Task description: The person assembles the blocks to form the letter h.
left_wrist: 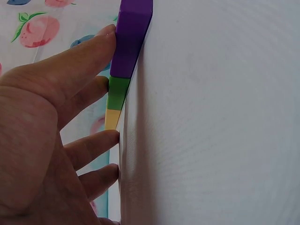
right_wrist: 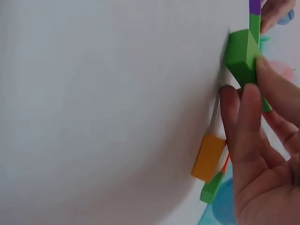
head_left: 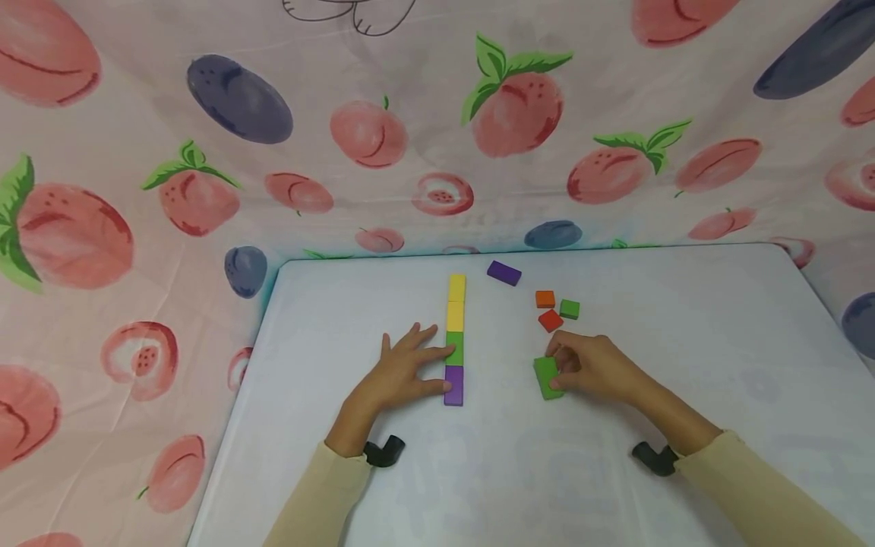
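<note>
A straight row of blocks runs toward the back of the table: a purple block (head_left: 454, 389) nearest, then a green block (head_left: 456, 353), then two yellow blocks (head_left: 456, 317). My left hand (head_left: 399, 372) is spread at the row's left side, its thumb on the purple block and its index finger on the green one. In the left wrist view the thumb lies along the purple block's (left_wrist: 131, 42) side. My right hand (head_left: 595, 368) pinches a separate green block (head_left: 545, 377) between thumb and fingers, right of the row. That green block (right_wrist: 243, 54) looks tilted in the right wrist view.
Beyond the right hand lie an orange block (head_left: 544, 299), a red block (head_left: 550, 320) and a small green block (head_left: 570, 309). Another purple block (head_left: 504, 273) lies near the back edge of the white table (head_left: 328, 304). Fruit-patterned cloth (head_left: 437, 152) hangs behind.
</note>
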The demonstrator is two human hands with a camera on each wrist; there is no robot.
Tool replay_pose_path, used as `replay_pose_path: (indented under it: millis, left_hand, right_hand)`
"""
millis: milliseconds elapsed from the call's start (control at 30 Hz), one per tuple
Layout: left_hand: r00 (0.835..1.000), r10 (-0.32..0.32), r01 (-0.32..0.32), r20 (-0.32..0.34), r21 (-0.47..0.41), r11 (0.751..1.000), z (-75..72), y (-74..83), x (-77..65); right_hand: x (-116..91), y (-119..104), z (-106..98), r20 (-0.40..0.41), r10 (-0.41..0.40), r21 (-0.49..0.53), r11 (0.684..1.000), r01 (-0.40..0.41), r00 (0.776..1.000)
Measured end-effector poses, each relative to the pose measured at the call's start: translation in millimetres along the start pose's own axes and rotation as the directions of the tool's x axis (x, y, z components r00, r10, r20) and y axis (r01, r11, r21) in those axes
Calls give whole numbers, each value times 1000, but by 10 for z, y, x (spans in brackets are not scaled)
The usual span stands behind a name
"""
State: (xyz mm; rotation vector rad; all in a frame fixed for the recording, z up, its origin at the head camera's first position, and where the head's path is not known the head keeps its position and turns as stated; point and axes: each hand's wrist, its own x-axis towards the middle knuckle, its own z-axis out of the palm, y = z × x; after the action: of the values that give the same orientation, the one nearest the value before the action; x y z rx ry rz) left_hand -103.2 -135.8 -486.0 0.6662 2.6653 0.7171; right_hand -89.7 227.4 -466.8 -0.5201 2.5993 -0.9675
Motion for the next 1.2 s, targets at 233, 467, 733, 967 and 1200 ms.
replay_pose_path:
  millis: [233,467,733,967,1200]
  left_hand:
    - [1000,1,-1,2,-3,1000,-11,7,-6]
    - [1000,0,0,0,-5,1000,0,-3,-3]
    - [1000,3,-3,-4,-1,1000,7,-15,6]
    - [1000,2,-2,-2,0,1000,5,-10,10]
    - [1000,7,-7,-6,-4,1000,5,-4,-1]
  right_hand:
    - [-19,-31,102,-8,76,139,988,-74,997]
    - [-16,-64,201,-32,119,142,983,-113,992]
    - [-24,-82,198,-24,144,139,981,-139,989]
    - [-38,-82,171,-21,151,137,980,-146,988]
    - [-47,-62,153,-28,143,112,984,-139,989]
